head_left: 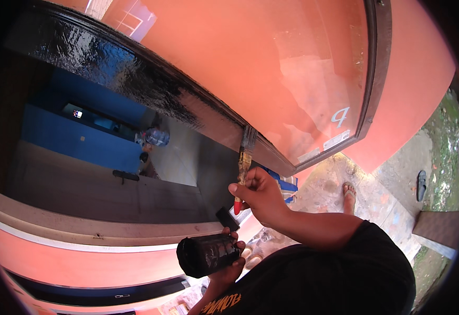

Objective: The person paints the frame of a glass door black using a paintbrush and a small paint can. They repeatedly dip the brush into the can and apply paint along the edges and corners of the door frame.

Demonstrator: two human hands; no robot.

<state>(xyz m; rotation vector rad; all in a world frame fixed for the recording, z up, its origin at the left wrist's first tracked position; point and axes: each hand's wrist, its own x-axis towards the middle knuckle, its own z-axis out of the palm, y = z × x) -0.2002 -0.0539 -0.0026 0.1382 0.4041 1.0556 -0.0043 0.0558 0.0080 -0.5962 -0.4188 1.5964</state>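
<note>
My right hand (263, 197) grips a paintbrush (243, 160) by its red-tipped handle. The dark bristles touch the edge of a brown window frame (216, 113). Wet, glossy black paint (103, 60) covers the upper left part of this frame, while the part nearer the brush is duller brown. Lower down, my left hand (230, 266) is wrapped round a black paint-covered container (207, 254), whose dark open end faces left. What is inside it cannot be made out.
A glass pane (313, 73) reflecting orange adjoins the painted frame. Through the opening are a blue wall (66, 131) and a bundle in clear plastic (157, 136). A sill (98, 233) runs below. A sandalled foot (349, 194) and a loose sandal (421, 185) are on the paving.
</note>
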